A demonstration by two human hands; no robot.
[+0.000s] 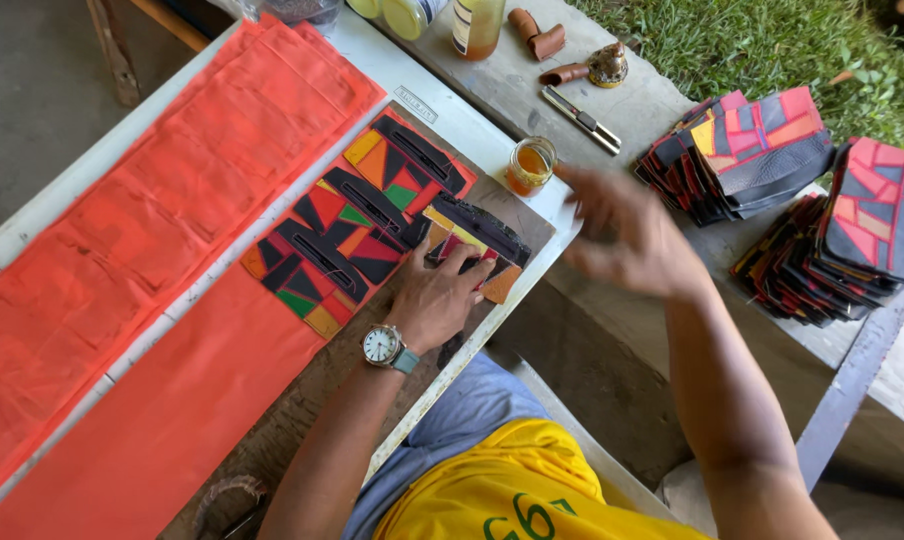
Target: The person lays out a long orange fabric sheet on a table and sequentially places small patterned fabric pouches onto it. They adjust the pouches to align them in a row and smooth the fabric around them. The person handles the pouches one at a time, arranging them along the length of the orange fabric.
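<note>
My left hand [438,297], with a wristwatch on its wrist, presses down on a multicoloured patchwork piece [475,238] with a black zipper strip, at the near end of a row of similar patchwork pieces [357,222] on the board. My right hand [627,232] hovers blurred in the air beyond the table's edge, fingers spread and holding nothing, near a small glass jar of amber liquid [530,165].
Orange-red fabric sheets [162,230] cover the left of the white table [442,105]. Two stacks of finished patchwork pieces [832,210] sit on a concrete ledge at right. A utility knife [582,120], bottles and brown tubes lie at the top. Grass lies beyond.
</note>
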